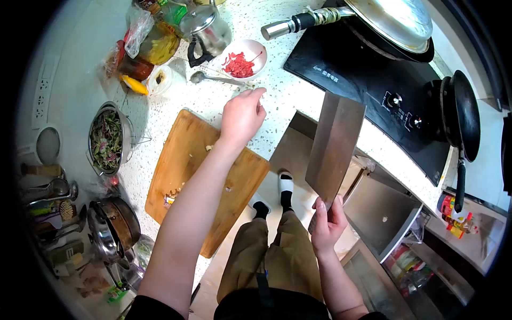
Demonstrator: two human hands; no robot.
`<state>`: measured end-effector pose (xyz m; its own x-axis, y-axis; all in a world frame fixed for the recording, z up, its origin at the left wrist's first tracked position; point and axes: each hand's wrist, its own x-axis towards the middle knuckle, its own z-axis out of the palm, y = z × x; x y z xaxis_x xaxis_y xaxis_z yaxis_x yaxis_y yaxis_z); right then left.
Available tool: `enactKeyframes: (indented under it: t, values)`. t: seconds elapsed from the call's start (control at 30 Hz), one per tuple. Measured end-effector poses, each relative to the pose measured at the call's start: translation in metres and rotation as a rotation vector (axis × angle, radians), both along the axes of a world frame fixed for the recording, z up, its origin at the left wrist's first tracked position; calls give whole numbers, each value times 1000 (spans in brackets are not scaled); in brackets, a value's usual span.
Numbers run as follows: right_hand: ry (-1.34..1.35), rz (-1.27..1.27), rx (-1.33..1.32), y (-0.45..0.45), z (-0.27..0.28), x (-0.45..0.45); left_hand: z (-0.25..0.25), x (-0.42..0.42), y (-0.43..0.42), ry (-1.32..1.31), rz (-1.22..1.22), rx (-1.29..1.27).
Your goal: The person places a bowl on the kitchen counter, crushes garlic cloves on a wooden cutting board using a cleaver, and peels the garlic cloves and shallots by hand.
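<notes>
My right hand (327,224) grips a cleaver (337,146) by its handle, its broad blade pointing up and away from me over the gap in front of the counter. Above the counter, my left hand (242,114) is half curled, thumb apart from the fingers, with nothing visible in it. My left forearm crosses a wooden cutting board (229,213), where a few pale scraps (172,197) lie. Just beyond my left fingers are a metal spoon (198,77) and a white bowl (261,58) of chopped red pieces (238,65).
A black cooktop (368,80) carries a lidded wok (394,24); a frying pan (465,117) is at its right. A colander of leafy greens (106,140), pots (112,229), a metal kettle (213,34) and jars (160,42) line the left side. A drawer (384,213) stands open below.
</notes>
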<state>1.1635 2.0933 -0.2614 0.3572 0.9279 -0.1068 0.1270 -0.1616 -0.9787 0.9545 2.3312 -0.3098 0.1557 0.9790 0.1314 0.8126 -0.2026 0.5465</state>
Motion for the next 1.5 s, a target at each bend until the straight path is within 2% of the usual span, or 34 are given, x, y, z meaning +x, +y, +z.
enactKeyframes:
  t: [0.1, 0.17, 0.27, 0.37, 0.43, 0.5, 0.57, 0.63, 0.67, 0.73, 0.83, 0.93, 1.0, 1.07, 1.1, 1.17, 1.37, 1.4, 1.47, 1.5]
  values:
    - [18, 10, -29, -4, -4, 8, -6, 7, 12, 81, -6, 60]
    - [11, 44, -22, -5, -8, 12, -7, 9, 18, 290, 18, -18]
    - [-4, 50, -32, -1, -1, 9, -7, 10, 24, 318, 17, -107]
    - [-36, 108, -45, -2, 0, 10, 18, -2, 10, 335, 6, -187]
    - [35, 155, -74, -7, 2, 12, 55, -24, -23, 55, 59, -148]
    - [116, 243, -128, -10, 6, 13, 91, -66, -79, -31, 198, -137]
    - [191, 328, -178, -21, 0, 12, 108, -108, -141, -4, 349, -183]
    - [318, 422, -251, -34, -9, 6, 93, -145, -203, 85, 521, -346]
    - [373, 404, -309, -33, -3, -3, 80, -158, -228, 83, 528, -351]
    - [416, 390, -372, -34, 5, -19, 58, -175, -262, 311, 346, -45]
    - [432, 417, -429, -40, 5, -26, 52, -175, -273, 364, 409, 9]
    - [317, 488, -445, -42, 5, -24, 44, -157, -262, 324, 513, 17]
    - [352, 417, -429, -36, 10, -27, 30, -139, -254, 257, 393, 74]
    - [334, 418, -409, -36, 7, -25, 40, -111, -235, 267, 141, 92]
    - [323, 417, -388, -36, 7, -24, 36, -100, -226, 262, 143, 91]
    - [326, 401, -387, -36, 7, -26, 29, -88, -210, 311, -53, 139]
    - [332, 367, -355, -41, 4, -28, 31, -102, -205, 396, -260, 0]
    - [333, 364, -365, -42, 4, -29, 40, -109, -210, 402, -262, 0]
    - [336, 351, -375, -40, 6, -31, 62, -130, -233, 372, -5, 106]
    - [340, 356, -395, -38, 10, -33, 65, -145, -246, 434, 78, 61]
